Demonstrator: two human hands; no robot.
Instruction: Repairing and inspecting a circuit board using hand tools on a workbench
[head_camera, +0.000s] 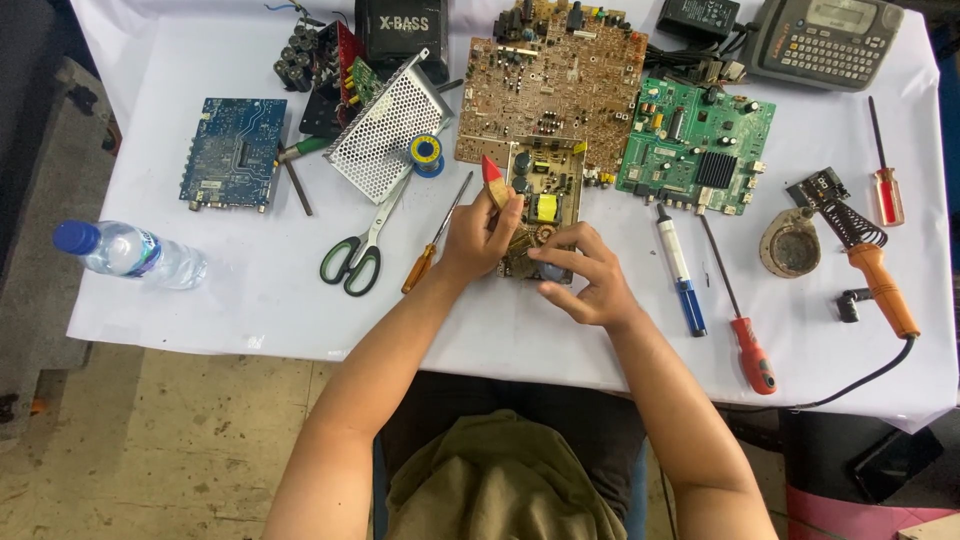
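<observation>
Power-supply board (541, 195) at table centre, long axis running away from person. Left hand (482, 236) at its left edge, closed on red-tipped tool (493, 176), tip up. Right hand (585, 275) on near end, fingers curled, nearer. Orange-handled screwdriver (436, 234) just left.

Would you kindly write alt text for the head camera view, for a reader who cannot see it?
A person's left hand holds a red-tipped tool against a small circuit board while the right hand steadies the board's near end on a white-covered table. Around it lie scissors, screwdrivers, larger circuit boards, a soldering iron and a water bottle.
</observation>
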